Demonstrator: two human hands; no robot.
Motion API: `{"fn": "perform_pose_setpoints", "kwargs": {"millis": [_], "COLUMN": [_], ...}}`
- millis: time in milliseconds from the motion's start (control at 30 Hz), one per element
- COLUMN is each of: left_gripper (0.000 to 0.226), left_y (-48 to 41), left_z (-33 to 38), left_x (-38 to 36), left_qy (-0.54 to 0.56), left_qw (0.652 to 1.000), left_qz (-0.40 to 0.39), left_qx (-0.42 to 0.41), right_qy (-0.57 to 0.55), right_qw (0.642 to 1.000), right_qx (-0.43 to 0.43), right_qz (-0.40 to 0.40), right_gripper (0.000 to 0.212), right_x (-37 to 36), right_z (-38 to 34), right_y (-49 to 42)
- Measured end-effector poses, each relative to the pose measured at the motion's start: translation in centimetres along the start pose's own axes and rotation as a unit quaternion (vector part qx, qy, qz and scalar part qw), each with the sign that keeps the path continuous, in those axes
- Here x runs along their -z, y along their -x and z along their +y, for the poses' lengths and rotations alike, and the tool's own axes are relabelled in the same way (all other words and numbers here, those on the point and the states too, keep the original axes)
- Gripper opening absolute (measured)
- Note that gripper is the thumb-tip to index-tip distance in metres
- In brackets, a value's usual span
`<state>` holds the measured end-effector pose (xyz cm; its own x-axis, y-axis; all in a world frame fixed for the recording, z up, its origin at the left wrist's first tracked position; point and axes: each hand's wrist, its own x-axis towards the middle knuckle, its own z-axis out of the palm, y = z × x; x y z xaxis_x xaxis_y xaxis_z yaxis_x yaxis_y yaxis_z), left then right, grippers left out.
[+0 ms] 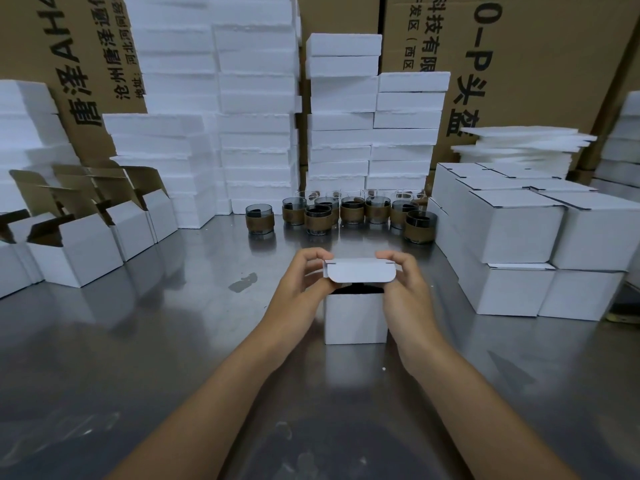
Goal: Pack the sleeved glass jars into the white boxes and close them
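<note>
Two hands met at one white box (356, 317) standing mid-way on the steel table (173, 341). The left hand (304, 277) and the right hand (407, 277) each pinched an end of its lid flap (360, 270), which was bent over the dark opening but not tucked in. Sleeved glass jars (352, 209) clustered behind it, with open boxes (79, 252) at left and closed boxes (512, 230) stacked at right.

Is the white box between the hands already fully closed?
No: the left hand and the right hand hold the lid flap raised, and a dark gap shows under it.
</note>
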<state>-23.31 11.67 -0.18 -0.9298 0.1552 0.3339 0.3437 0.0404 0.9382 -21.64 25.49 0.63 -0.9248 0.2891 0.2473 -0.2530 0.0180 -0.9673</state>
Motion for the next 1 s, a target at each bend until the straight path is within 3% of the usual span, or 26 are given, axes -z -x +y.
{"fn": "perform_pose_setpoints", "kwargs": {"millis": [133,300,433,667,767,967,1000], "left_gripper": [0.017,0.031,0.048,0.032,0.010,0.032,0.034], "left_y": [-0.1,0.0,0.5,0.3,0.1,-0.2,-0.2], "left_z": [0.1,0.2,0.4,0.1,-0.3,-0.5,-0.5], "left_x": [0.0,0.0,0.1,0.5,0.7,0.7,0.7], "left_qy": [0.011,0.056,0.042,0.072,0.071,0.077,0.077], "left_qw": [1.000,0.998,0.999,0.997,0.997,0.997,0.997], "left_qz": [0.009,0.018,0.014,0.004,0.006,0.001,0.000], "left_qx": [0.022,0.015,-0.013,-0.024,-0.013,0.016,0.018], "right_qy": [-0.060,-0.003,0.061,0.092,0.101,0.076,0.067], "right_qw": [0.996,0.998,0.993,0.988,0.986,0.989,0.990], "right_qx": [-0.062,0.062,0.093,0.114,0.125,0.106,0.105], "right_qz": [0.018,-0.032,-0.041,-0.043,-0.055,-0.065,-0.061], "right_gripper": [0.026,0.036,0.037,0.025,0.027,0.007,0.014], "right_x": [0.0,-0.3,-0.3,0.0,0.1,-0.1,-0.1], "right_z": [-0.5,-0.3,0.3,0.7,0.9,1.1,1.1], "right_y": [-0.3,0.7,0.7,0.5,0.6,0.2,0.1]}}
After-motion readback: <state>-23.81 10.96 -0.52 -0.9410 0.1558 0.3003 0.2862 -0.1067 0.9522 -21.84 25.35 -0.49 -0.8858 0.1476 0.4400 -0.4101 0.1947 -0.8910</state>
